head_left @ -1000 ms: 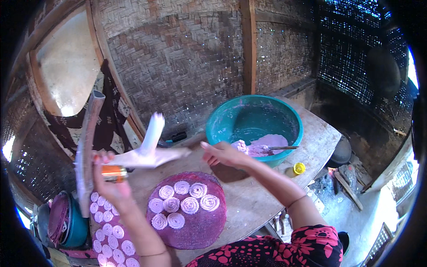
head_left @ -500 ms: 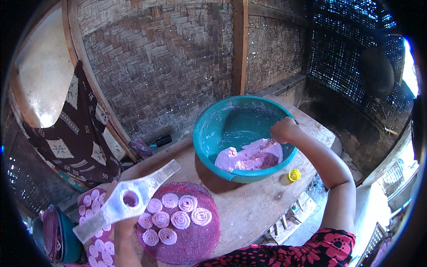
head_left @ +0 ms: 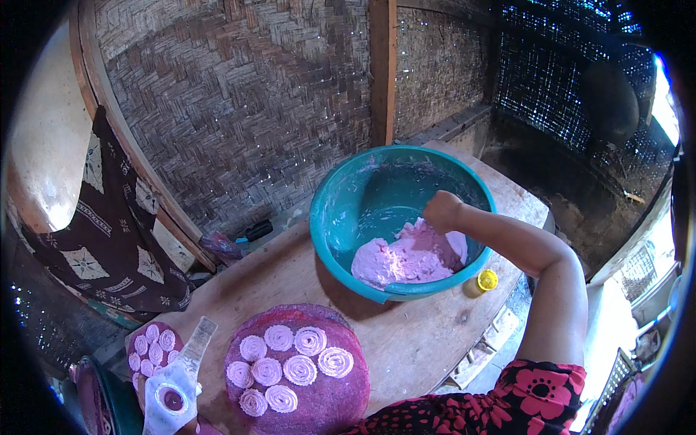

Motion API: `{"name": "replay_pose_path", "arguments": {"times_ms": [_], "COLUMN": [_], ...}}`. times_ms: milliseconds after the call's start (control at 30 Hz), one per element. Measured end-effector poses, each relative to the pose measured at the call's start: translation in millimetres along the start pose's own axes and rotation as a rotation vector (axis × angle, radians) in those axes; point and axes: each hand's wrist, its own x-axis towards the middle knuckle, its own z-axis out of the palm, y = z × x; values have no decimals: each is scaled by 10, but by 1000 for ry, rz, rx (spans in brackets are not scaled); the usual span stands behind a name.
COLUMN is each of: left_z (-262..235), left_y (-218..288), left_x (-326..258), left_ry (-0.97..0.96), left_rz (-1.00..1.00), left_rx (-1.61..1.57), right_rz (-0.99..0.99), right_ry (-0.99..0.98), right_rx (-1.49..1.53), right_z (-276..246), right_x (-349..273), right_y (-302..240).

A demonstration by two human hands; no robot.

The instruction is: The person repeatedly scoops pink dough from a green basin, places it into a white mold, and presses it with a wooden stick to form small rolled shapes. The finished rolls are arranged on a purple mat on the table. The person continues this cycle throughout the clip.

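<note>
My left hand, mostly hidden below a pale two-handled dough press (head_left: 194,353) with a round hole in its middle, holds that press at the lower left. My right hand (head_left: 442,211) is closed in a fist inside a large teal basin (head_left: 335,274), low against a mass of pink dough (head_left: 395,264). Whatever its fingers grip is hidden from this side. Between my hands lies a round purple woven mat (head_left: 326,395) bearing several pink dough swirls (head_left: 299,370).
A small yellow cup (head_left: 487,280) stands beside the basin on the wooden table (head_left: 406,333). Farther left, another mat holds more swirls (head_left: 156,353). A dark patterned cloth (head_left: 109,239) hangs at the left, and a woven wall (head_left: 239,109) rises behind the table.
The press has moved down and left, turning more upright. My right hand has shifted left, deeper over the dough, and the dough's surface is more broken up and heaped.
</note>
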Motion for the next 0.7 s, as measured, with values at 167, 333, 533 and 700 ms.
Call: {"name": "replay_pose_path", "arguments": {"times_ms": [167,333,533,700], "left_z": [51,496,776,1001], "left_y": [240,679,1142,1287], "left_x": [212,667,1156,1132], "left_ry": [-197,-281,-336,-488], "left_rz": [-118,18,182,233], "left_rx": [-213,-369,-438,-500], "right_rz": [99,146,189,-36], "right_ry": [-3,107,189,261], "right_rx": [153,312,406,578], "right_z": [29,59,-671,-1587], "right_x": [-190,-581,-1558,-2200], "right_y": [-131,-164,69,201]}}
